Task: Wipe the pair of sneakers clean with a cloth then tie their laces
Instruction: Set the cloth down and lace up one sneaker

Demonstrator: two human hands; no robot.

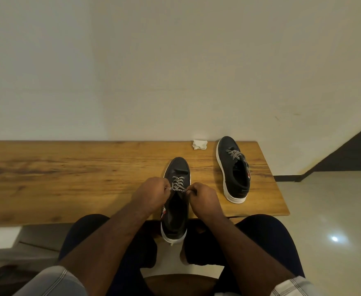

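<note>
A black sneaker with a white sole (176, 212) lies on the wooden table (68, 178), its toe pointing away and its heel hanging over the near edge. My left hand (151, 194) pinches one end of its black-and-white lace (178, 184) on the left of the shoe. On the other side my right hand (205, 199) pinches the other end, and the lace runs taut between them. The second black sneaker (235, 169) rests to the right, its lace lying loose over the tongue. A crumpled white cloth (199, 144) lies by the wall.
The table ends just right of the second sneaker, with pale tiled floor (324, 210) beyond. A plain wall (175, 71) runs along the table's far edge. My knees in dark shorts (267, 236) are under the near edge.
</note>
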